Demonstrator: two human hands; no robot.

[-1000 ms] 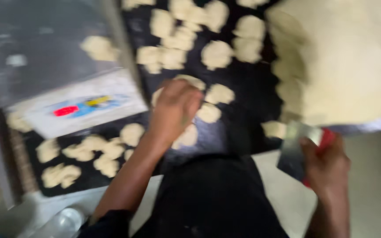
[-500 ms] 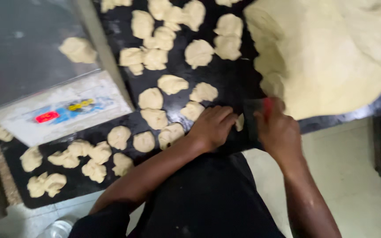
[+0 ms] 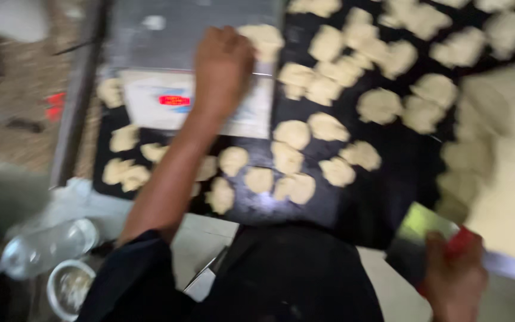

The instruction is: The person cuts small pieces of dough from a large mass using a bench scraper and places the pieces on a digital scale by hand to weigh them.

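Nearest the camera, the person's dark clothing fills the lower middle of the view. Low at the left lie a clear plastic bottle (image 3: 46,247) and a small round container (image 3: 70,287).

The right hand (image 3: 455,279) sits low at the right, closed around the red handle of a metal scraper (image 3: 419,241), whose blade stands just off the edge of the black worktop (image 3: 382,203). A large sheet of pale dough (image 3: 511,173) lies beyond it on the right.

Small cut dough pieces (image 3: 293,134) are scattered across the black surface, some touching, most apart.

Farther off, the left arm stretches over those pieces to a scale (image 3: 195,71) with a steel platform and a lit red display. The left hand (image 3: 223,67) rests on the platform beside a dough piece (image 3: 263,39); the blur makes it hard to tell whether the fingers grip that piece or only touch it.

Half a second ago both hands were together at the sheet's edge, the left pressing near the scraper. Since then the left has travelled up to the scale, and the right has dropped back toward the body.

The piece on the scale is pale, lumpy and irregular.
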